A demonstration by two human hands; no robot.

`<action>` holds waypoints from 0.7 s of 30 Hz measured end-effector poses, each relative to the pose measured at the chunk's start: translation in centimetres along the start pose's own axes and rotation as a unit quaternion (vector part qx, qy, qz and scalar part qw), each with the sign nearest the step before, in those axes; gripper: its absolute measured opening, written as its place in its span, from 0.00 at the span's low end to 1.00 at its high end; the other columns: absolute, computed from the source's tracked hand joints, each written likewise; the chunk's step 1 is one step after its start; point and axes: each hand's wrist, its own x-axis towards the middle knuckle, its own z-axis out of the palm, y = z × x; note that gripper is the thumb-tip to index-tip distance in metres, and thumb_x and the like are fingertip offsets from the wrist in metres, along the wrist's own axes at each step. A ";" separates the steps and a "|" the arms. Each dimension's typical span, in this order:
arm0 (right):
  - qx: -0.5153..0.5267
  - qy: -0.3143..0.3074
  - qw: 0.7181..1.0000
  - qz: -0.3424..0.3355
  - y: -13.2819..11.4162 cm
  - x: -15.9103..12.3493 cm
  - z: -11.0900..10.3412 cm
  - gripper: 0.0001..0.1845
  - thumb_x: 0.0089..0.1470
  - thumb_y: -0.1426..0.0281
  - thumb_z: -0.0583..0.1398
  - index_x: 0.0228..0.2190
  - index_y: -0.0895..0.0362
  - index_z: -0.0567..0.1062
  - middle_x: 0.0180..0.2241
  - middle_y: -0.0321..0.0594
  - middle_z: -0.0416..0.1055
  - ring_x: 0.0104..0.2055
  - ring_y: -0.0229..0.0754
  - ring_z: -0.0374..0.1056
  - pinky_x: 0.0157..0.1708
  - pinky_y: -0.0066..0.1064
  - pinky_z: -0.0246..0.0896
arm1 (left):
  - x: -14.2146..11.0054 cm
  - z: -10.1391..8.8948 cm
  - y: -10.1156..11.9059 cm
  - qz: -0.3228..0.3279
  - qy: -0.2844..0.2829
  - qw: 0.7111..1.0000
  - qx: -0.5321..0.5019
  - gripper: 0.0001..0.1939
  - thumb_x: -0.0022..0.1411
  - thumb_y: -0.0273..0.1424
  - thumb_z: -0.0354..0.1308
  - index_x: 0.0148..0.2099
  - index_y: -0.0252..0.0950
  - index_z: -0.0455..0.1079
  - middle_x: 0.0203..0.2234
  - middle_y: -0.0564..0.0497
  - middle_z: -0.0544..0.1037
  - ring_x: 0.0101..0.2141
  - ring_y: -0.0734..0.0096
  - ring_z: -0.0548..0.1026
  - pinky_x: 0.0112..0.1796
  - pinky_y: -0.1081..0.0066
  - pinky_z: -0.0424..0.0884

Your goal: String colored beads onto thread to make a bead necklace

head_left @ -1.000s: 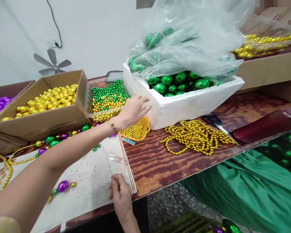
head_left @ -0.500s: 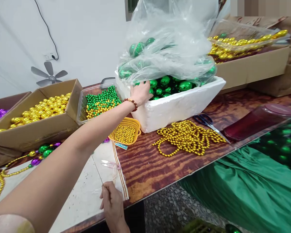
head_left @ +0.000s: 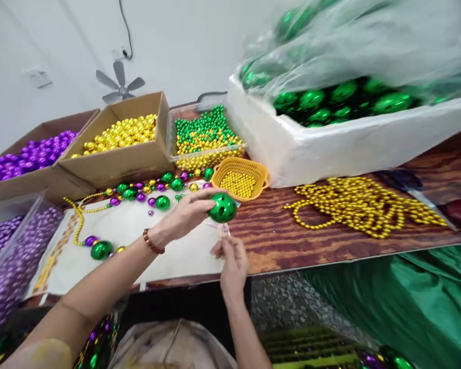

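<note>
My left hand (head_left: 192, 211), with a beaded bracelet at the wrist, grips a large shiny green ball bead (head_left: 223, 207) by its left side. Just below it, my right hand (head_left: 234, 259) is closed in a pinch near the table's front edge. The long thin needle seen in those fingers half a second ago is too fine to make out now. Small pink-handled snips (head_left: 223, 229) lie partly hidden between the hands. A strand of green, purple and gold beads (head_left: 162, 202) curves over the white cloth (head_left: 138, 266) to the left.
A white foam box (head_left: 311, 148) of green balls under plastic stands at the right. Cardboard boxes of gold beads (head_left: 126, 131) and purple beads (head_left: 34, 154) line the back. Also there are a yellow basket (head_left: 259, 168), gold bead chains (head_left: 353, 205) and dark-handled scissors (head_left: 399, 179).
My left hand has come back from the foam box, bringing a green ball bead close to my right hand. The view has swung left. My right hand stays pinched.
</note>
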 end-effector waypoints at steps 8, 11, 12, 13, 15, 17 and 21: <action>0.058 -0.011 0.998 -0.005 -1.7 0.1 7.0 0.12 0.55 0.62 0.63 0.35 0.57 0.68 0.26 0.34 0.75 0.29 0.38 0.74 0.38 0.33 0.70 | -11.3 -4.3 -5.7 -0.004 0.096 0.995 -0.009 0.19 0.63 0.39 0.65 0.54 0.43 0.66 0.46 0.47 0.78 0.47 0.66 0.77 0.47 0.67 0.72; 0.064 -0.023 0.998 0.011 -0.5 -0.8 9.0 0.12 0.53 0.63 0.63 0.34 0.56 0.67 0.24 0.33 0.73 0.25 0.37 0.71 0.31 0.29 0.69 | -12.9 -4.6 -6.1 0.042 0.187 0.975 0.116 0.12 0.69 0.39 0.58 0.51 0.41 0.66 0.49 0.46 0.76 0.49 0.65 0.75 0.50 0.64 0.72; 0.065 -0.013 0.998 0.006 -0.1 -1.1 9.5 0.12 0.54 0.63 0.62 0.34 0.56 0.67 0.24 0.32 0.72 0.25 0.36 0.71 0.31 0.29 0.69 | -13.3 -4.6 -6.3 0.065 0.223 0.958 0.166 0.11 0.70 0.39 0.55 0.51 0.41 0.67 0.48 0.45 0.75 0.49 0.65 0.75 0.50 0.63 0.71; 0.063 0.000 0.998 -0.001 0.2 -1.3 9.9 0.12 0.54 0.63 0.62 0.34 0.56 0.66 0.24 0.32 0.72 0.24 0.36 0.70 0.30 0.29 0.69 | -13.7 -4.5 -6.5 0.091 0.252 0.940 0.212 0.11 0.71 0.38 0.54 0.52 0.41 0.68 0.48 0.45 0.75 0.49 0.64 0.75 0.51 0.63 0.71; 0.049 0.030 0.998 -0.023 0.8 -1.7 10.7 0.11 0.55 0.63 0.61 0.34 0.55 0.65 0.24 0.31 0.71 0.25 0.36 0.70 0.31 0.30 0.70 | -14.2 -4.3 -7.2 0.145 0.281 0.906 0.283 0.15 0.70 0.39 0.55 0.55 0.41 0.69 0.50 0.44 0.74 0.51 0.62 0.73 0.52 0.60 0.70; 0.026 0.053 0.997 -0.046 1.2 -2.0 11.4 0.11 0.56 0.63 0.60 0.35 0.55 0.65 0.24 0.32 0.71 0.27 0.37 0.70 0.33 0.30 0.70 | -14.3 -4.1 -8.0 0.172 0.288 0.885 0.321 0.22 0.66 0.42 0.61 0.59 0.42 0.67 0.53 0.42 0.72 0.54 0.58 0.71 0.54 0.57 0.70; -0.022 0.059 0.994 -0.085 1.6 -2.2 12.0 0.10 0.58 0.63 0.60 0.35 0.56 0.67 0.28 0.34 0.73 0.30 0.37 0.72 0.36 0.32 0.71 | -14.0 -4.7 -9.1 0.157 0.317 0.890 0.288 0.26 0.63 0.41 0.64 0.61 0.43 0.66 0.55 0.41 0.72 0.56 0.56 0.71 0.53 0.57 0.72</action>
